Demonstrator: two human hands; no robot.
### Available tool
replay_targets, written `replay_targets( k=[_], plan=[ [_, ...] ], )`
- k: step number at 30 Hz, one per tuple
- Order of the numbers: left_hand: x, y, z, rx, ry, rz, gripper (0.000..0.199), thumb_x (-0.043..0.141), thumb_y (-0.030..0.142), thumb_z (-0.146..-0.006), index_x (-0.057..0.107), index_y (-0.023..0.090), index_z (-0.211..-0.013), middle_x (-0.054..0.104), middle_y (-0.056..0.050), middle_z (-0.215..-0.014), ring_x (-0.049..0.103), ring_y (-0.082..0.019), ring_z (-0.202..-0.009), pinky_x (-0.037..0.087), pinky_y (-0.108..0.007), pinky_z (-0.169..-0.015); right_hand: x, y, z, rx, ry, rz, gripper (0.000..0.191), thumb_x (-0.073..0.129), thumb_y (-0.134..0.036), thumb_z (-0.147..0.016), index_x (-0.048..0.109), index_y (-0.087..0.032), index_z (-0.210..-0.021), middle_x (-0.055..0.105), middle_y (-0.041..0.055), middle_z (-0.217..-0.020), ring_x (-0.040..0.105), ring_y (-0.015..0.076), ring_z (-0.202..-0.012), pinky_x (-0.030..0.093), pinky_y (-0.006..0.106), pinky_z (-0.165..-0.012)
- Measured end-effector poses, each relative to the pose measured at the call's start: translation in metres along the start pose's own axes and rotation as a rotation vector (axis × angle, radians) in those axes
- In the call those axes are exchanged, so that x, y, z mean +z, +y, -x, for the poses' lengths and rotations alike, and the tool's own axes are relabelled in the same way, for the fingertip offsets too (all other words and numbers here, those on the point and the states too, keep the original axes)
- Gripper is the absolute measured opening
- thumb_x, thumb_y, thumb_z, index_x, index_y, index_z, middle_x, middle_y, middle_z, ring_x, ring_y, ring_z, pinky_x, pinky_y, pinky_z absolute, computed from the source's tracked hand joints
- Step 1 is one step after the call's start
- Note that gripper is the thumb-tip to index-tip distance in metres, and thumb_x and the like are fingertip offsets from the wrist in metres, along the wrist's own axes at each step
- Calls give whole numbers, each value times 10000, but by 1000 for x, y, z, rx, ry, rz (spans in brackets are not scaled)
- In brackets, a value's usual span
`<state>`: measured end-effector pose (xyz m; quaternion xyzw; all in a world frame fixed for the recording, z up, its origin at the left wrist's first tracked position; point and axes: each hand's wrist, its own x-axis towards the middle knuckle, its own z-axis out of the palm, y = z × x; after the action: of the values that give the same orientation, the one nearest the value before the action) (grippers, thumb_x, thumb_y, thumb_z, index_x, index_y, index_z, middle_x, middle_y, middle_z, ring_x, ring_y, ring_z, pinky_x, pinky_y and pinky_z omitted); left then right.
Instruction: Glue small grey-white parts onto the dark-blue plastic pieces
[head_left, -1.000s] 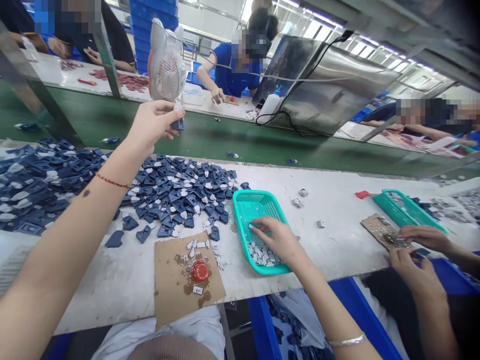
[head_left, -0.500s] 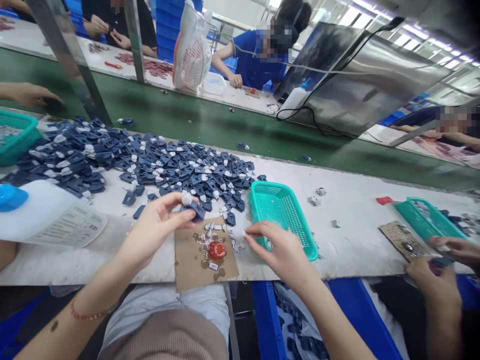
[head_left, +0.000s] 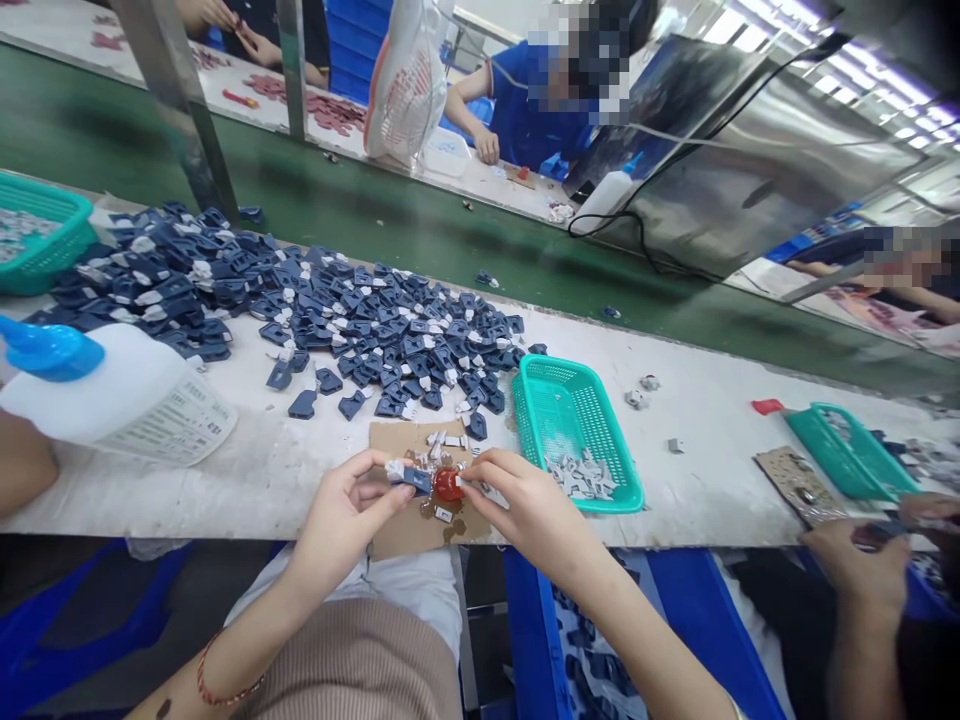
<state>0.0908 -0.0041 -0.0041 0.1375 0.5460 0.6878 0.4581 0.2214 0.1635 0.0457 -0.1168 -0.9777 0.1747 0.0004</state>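
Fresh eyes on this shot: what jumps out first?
The heap of dark blue pieces sprawled across the white table. Then the round red thing on the cardboard, between the left hand, holding one blue piece, and the right hand. To the right, a bright green basket with small white pieces.

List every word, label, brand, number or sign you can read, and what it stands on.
No text is readable.
Large bottle, at the picture's left: lines of print, too blurred to read.
Blue part in the left hand: no lettering can be made out.
White piece on the cardboard: a dark marking, too small to tell whether it is a sign.
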Motion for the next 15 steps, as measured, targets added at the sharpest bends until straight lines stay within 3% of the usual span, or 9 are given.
replay_targets(
  k=[6,10,15],
  plan=[
    [9,1,-1,17,-19,54,159,739,229,-743,654,184,-870,719,-32,-961,698,-153,-841,556,-246,-788,-16,-6,-2,161,111,-362,112,585,-252,-886,681,-202,-858,708,55,-862,667,193,-815,531,303,-732],
    [21,3,-2,28,-61,132,157,746,199,-731,628,166,-829,711,-30,-923,703,-150,-802,570,-238,-734,-27,-12,-4,278,108,-618,131,642,-307,-845,710,-195,-843,728,52,-871,677,195,-832,542,290,-742],
    [32,1,-5,24,-99,206,153,740,175,-734,620,159,-827,685,-21,-926,698,-139,-806,568,-218,-715,-33,-20,-6,261,96,-666,100,664,-276,-826,717,-191,-837,729,46,-866,674,189,-834,538,282,-753]
  ],
)
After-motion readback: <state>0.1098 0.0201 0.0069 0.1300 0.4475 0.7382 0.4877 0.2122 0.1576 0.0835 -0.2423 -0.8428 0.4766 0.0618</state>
